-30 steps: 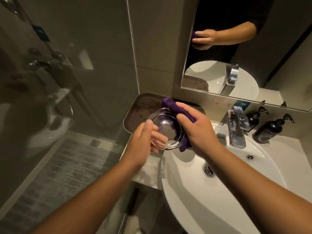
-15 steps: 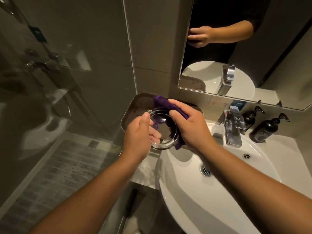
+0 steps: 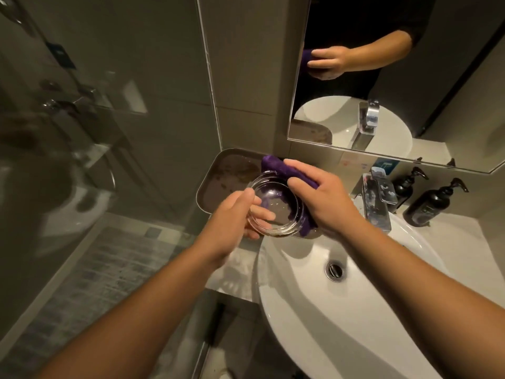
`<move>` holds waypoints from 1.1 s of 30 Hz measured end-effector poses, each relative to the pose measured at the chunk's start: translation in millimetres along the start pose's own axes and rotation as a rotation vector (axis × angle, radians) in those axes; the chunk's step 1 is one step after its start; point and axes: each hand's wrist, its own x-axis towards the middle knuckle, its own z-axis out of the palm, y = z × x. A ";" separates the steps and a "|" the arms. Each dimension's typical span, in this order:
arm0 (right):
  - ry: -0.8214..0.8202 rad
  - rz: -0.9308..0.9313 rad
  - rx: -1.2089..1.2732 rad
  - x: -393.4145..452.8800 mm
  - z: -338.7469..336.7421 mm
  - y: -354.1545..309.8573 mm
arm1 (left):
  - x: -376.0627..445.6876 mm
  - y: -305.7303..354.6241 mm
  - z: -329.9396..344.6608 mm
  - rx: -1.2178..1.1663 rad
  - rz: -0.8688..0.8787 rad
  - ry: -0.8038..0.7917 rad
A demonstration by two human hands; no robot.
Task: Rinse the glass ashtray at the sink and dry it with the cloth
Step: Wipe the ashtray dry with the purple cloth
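Above the left rim of the sink, both hands hold the glass ashtray and the purple cloth.

The left hand has its grip pinching the ashtray's near-left edge — thumb on the rim, fingers under the bowl and visible through the glass. The right hand has its grip pressed together on the cloth, which it holds against the ashtray's far-right side; the cloth wraps the outside and hangs below the hand. The ashtray is tilted, its open face toward the camera, in front of the metal tray on the counter. Compared with half a second ago, more of the cloth shows beyond the fingers at the top, and the ashtray sits lower in the left hand's grip — its bowl is less covered.
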 end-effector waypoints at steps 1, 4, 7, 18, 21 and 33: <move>-0.063 -0.044 -0.044 4.6 -7.1 -4.0 | 1.9 5.0 -3.9 0.054 0.013 -0.046; -0.255 -0.110 -0.169 15.3 -17.7 -19.3 | 5.3 14.1 -4.8 0.134 0.050 -0.114; -0.343 -0.115 -0.258 22.2 -16.9 -27.0 | 8.5 13.1 -1.0 0.149 0.108 -0.045; 0.294 0.125 0.252 -15.1 51.6 12.4 | 12.2 -10.8 20.0 -0.031 0.156 0.418; 0.399 0.179 0.340 -18.0 68.3 13.6 | 14.0 -16.5 31.8 -0.138 0.120 0.529; 0.266 0.242 0.362 -5.9 48.0 16.3 | 13.5 -25.7 25.9 -0.196 0.038 0.355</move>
